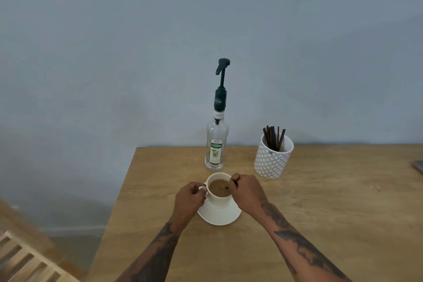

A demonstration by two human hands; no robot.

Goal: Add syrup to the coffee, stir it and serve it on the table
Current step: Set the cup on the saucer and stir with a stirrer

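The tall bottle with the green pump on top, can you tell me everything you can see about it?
The tall clear glass syrup bottle stands upright on the light wooden table, near its back edge, just behind the white ceramic coffee cup. It looks almost empty. A dark green pump with a long stem and a spout pointing left is fitted on its neck. A neck band reads MOJITO, and the white front label shows a green drink. Neither hand touches it; only the table does.

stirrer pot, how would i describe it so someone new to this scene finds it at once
On the wooden table, look along the back edge by the blue-grey wall. Right of the clear glass syrup bottle with the dark green pump stands a white cylindrical pot with a grey lattice pattern. It alone holds dark brown stir sticks.
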